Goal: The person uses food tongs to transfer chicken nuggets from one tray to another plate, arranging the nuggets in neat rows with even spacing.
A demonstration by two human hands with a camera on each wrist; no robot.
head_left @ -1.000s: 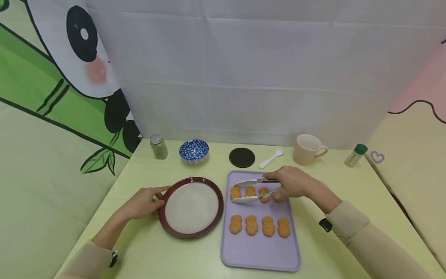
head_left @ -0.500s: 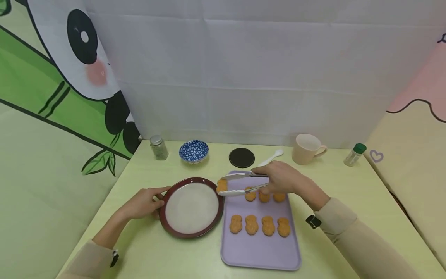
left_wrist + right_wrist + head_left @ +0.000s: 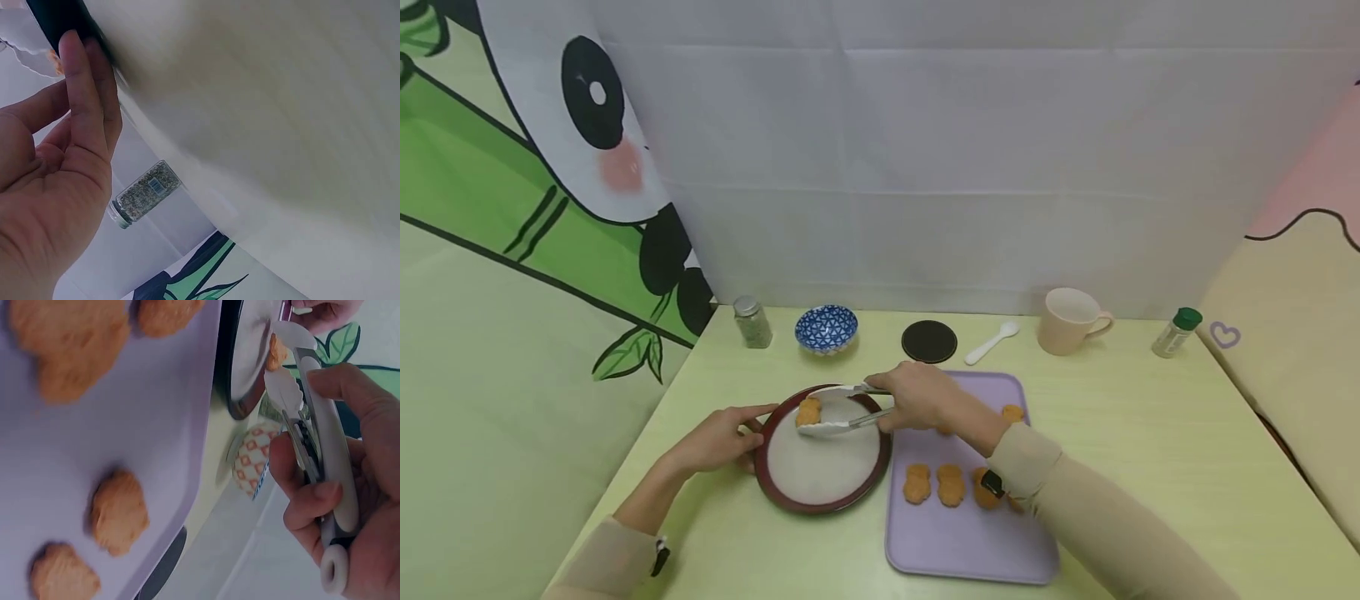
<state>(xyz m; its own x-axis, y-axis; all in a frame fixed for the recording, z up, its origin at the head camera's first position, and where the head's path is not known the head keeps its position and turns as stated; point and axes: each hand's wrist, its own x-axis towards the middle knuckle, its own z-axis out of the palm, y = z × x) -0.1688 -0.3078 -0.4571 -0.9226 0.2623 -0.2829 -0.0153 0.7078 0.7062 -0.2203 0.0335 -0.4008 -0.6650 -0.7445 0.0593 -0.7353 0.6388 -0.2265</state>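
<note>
My left hand holds the left rim of a round plate, white with a dark red border. In the left wrist view, that hand's fingers reach to the plate's dark edge. Over the plate's upper left part, kitchen tongs grip a golden-brown nugget. My right hand grips the tongs' handles, thumb along one arm in the right wrist view. To the right lies a lilac tray with several more nuggets; my right forearm hides some of them.
Along the back stand a jar of dried herbs, a blue patterned bowl, a black coaster, a white spoon, a pale mug and a green-capped shaker. A cloth backdrop rises behind the table.
The tongs took a nugget from the tray's upper left corner, lifted it and carried it left over the plate. My left hand has kept its place at the rim.
</note>
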